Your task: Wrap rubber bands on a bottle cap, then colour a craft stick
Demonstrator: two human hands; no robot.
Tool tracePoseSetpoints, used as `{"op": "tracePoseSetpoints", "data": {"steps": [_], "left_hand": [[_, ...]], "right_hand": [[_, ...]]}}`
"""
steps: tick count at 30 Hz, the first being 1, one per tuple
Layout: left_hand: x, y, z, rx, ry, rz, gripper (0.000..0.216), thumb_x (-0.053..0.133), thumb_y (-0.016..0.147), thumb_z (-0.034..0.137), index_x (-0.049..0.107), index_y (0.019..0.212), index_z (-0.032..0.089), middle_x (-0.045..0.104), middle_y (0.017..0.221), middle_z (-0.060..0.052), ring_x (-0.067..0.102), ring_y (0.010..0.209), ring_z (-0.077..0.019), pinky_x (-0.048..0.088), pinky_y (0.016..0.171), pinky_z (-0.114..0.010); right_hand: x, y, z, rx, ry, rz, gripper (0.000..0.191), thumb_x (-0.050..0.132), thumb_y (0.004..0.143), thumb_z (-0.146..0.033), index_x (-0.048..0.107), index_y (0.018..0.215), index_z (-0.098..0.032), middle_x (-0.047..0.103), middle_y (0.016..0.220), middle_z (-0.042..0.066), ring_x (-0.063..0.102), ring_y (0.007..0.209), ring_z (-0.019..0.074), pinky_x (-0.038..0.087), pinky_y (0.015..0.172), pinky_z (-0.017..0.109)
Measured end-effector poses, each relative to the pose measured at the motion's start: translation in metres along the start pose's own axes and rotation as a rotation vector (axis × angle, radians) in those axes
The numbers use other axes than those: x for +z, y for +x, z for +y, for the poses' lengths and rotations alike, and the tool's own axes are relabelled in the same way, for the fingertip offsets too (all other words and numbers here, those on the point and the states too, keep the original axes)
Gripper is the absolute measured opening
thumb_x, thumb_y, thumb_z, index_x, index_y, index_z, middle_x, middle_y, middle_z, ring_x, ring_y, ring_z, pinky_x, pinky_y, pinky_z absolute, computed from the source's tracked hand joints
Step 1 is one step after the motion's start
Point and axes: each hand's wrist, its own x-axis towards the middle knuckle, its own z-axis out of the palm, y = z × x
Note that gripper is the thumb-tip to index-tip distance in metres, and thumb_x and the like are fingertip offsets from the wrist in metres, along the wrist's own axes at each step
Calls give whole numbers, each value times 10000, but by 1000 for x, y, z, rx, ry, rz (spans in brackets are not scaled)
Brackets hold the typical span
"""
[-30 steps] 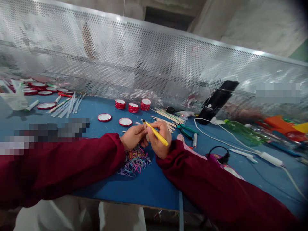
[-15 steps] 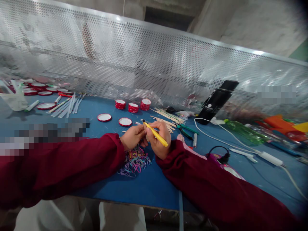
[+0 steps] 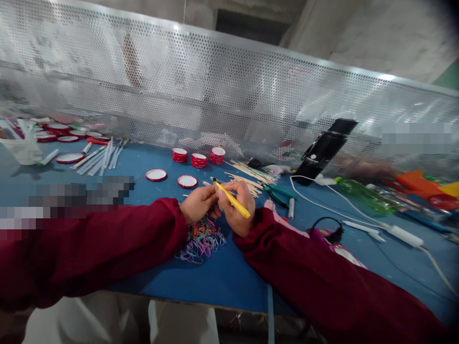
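Observation:
My right hand (image 3: 239, 210) is closed around a yellow pen-like tool (image 3: 234, 202), slanting up to the left with its dark end towards my left hand. My left hand (image 3: 198, 204) meets it with the fingers pinched together; whatever is between those fingertips is hidden. Just below both hands lies a loose heap of coloured rubber bands (image 3: 203, 242) on the blue table (image 3: 215, 282). Beyond my fingers sits a flat red-rimmed white disc (image 3: 187, 181), and another red-rimmed disc (image 3: 156, 175) lies further left.
Stacks of red rings (image 3: 199, 160) stand at the back. Wooden sticks (image 3: 247, 176), green-handled pliers (image 3: 275, 196) and a black bottle (image 3: 324, 152) are to the right, with a white cable (image 3: 333, 204). Translucent glue sticks (image 3: 102, 158) and a white cup (image 3: 22, 150) are at left.

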Motion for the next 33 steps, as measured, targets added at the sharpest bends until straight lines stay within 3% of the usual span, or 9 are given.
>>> {"op": "tracePoseSetpoints", "data": {"steps": [19,33], "left_hand": [[1,-1,2,-9,-8,5,324,619,927,478,606,974,157,628,654,-1,649,572,-154,533,524,-254],[1,-1,2,-3,-9,8,339,628,919,505,587,907,168,629,625,1,637,544,-145,529,513,-246]], "right_hand": [[0,0,1,18,-8,8,73,586,959,-315,567,968,-245,698,902,46,697,815,198,580,702,347],[0,0,-1,15,0,9,68,593,952,-300,568,975,-241,696,922,48,699,845,201,581,725,351]]}}
